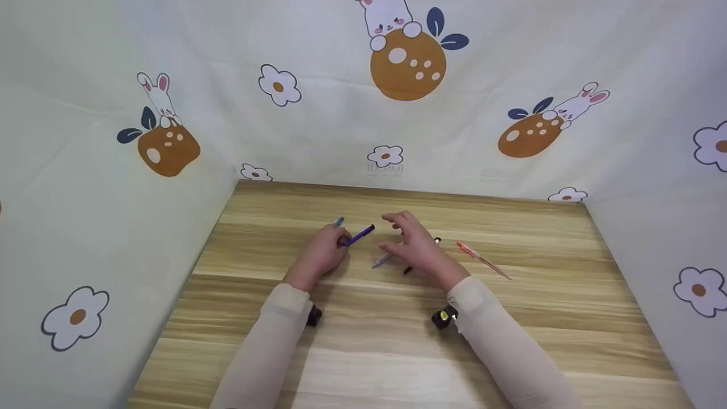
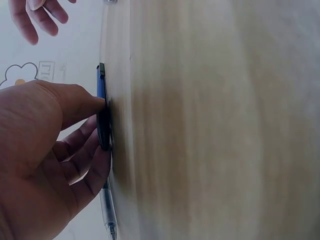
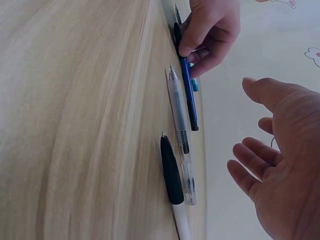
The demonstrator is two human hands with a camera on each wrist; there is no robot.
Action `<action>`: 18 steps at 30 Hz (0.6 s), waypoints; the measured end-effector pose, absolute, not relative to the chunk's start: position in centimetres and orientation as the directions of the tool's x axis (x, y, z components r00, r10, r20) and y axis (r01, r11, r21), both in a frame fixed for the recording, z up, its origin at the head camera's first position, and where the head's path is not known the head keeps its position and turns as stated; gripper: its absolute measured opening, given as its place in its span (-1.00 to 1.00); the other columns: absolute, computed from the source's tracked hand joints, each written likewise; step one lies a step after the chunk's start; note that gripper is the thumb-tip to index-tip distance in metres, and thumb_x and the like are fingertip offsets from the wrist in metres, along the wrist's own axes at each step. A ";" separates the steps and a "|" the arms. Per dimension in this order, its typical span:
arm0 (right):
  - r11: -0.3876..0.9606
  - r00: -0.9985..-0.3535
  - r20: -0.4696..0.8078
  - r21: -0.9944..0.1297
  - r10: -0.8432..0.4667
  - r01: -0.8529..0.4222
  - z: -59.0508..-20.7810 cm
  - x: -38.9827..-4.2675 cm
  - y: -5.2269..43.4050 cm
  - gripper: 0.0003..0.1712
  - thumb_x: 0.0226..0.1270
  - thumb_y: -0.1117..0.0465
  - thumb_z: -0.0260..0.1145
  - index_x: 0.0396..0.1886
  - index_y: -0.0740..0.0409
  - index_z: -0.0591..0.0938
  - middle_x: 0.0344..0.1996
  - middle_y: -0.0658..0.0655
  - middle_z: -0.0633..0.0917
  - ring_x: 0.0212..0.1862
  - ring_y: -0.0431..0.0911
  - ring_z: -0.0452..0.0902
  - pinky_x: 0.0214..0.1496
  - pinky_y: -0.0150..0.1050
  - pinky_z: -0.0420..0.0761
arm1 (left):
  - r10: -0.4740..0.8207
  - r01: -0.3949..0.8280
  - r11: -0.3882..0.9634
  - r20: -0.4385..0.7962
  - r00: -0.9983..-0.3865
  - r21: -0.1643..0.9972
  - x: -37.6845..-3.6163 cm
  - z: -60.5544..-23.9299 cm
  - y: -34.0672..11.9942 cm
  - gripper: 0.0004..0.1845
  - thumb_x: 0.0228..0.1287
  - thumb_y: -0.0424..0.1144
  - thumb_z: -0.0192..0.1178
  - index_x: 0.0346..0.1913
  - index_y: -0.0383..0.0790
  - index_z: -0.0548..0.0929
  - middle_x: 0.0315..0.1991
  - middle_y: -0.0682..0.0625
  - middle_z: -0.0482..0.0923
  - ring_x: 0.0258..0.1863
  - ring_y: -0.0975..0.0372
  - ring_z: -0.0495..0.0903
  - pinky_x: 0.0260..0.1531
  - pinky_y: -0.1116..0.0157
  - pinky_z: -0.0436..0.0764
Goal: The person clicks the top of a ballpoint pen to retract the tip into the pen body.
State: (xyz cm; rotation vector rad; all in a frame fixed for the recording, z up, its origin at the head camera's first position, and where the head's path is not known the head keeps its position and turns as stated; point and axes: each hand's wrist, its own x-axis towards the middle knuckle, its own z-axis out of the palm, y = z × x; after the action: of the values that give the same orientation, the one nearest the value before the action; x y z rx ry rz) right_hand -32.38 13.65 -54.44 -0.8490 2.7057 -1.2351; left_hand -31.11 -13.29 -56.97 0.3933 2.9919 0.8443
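left hand (image 1: 319, 254): pinching the slim dark-blue plastic pen (image 1: 358, 235) near its lower end — in the left wrist view thumb and fingers (image 2: 75, 150) are curling round the barrel (image 2: 102, 115), so it is grasping, not just touching.

blue pen position: lying low over the pale wood-grain table (image 1: 363, 352), left of centre; the gripped end is sitting under the left hand, the free end is sticking out toward the right hand.

blue pen axis: running diagonally, from near-left up to far-right in the head view; in the right wrist view its barrel (image 3: 189, 100) is lying almost parallel to the clear pen beside it.

right hand (image 1: 413, 244): hovering with fingers spread and relaxed, holding nothing — palm (image 3: 287, 165) is facing the pens in the right wrist view.

nearer hand: left is already on the blue pen; the right is close to the free tip but apart from it.

under right hand: a clear-barrelled ballpoint pen (image 3: 179, 127) and a black-capped pen with a white barrel (image 3: 171, 172) are lying side by side, just beside each other.

further right: a thin orange-red pen (image 1: 483, 259) is lying well apart from both hands, angled down to the right.

behind left hand: a light-blue pen tip (image 1: 339, 221) is just showing; rest hidden.
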 end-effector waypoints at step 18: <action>0.545 -0.849 0.190 -0.693 -0.494 -0.472 -54.3 -31.7 16.9 -0.25 0.48 0.20 0.57 0.57 0.17 0.52 0.37 0.21 0.58 0.38 0.23 0.53 0.44 0.16 0.56 | 0.289 0.291 0.741 0.103 -0.952 0.605 -31.0 -56.1 -11.6 -0.76 0.56 -0.30 0.36 0.17 -0.26 0.77 -0.08 -0.03 0.65 -0.10 0.12 0.61 0.00 0.10 0.67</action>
State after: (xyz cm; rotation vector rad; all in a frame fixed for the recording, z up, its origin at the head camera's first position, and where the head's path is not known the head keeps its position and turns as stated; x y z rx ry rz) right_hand -31.74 16.86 -54.32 -0.8554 2.7366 -1.2143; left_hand -30.97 -11.57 -56.10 0.4888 2.9338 1.0194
